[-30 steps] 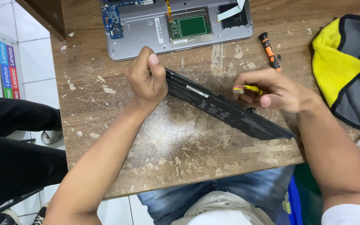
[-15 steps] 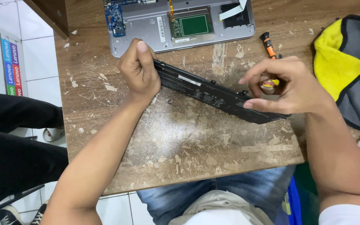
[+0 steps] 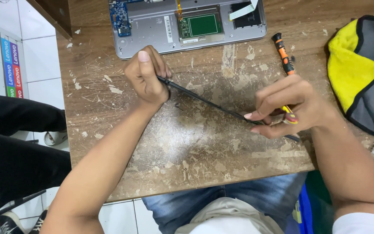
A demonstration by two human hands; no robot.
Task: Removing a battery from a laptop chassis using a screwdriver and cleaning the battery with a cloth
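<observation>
Worn wooden worktop [image 3: 187, 151]. Opened silver laptop base [image 3: 161, 32] at the far edge; orange-handled screwdriver [image 3: 283, 54] beside it; yellow-grey pouch [image 3: 360, 73] right. Black panel [image 3: 213, 106], lying flatter before, now stands on edge mid-worktop. Left hand [image 3: 146, 78]: fingers clamped on its left end. Right hand [image 3: 291, 108]: fingers pinching its right end, yellow-tipped tool [image 3: 288, 115] tucked inside.

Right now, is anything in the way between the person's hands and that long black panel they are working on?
Nothing visible. The left hand already grips one end of the thin black panel, held on edge over the wooden table, and the right hand pinches the other end, along with a small yellow tool.
</observation>
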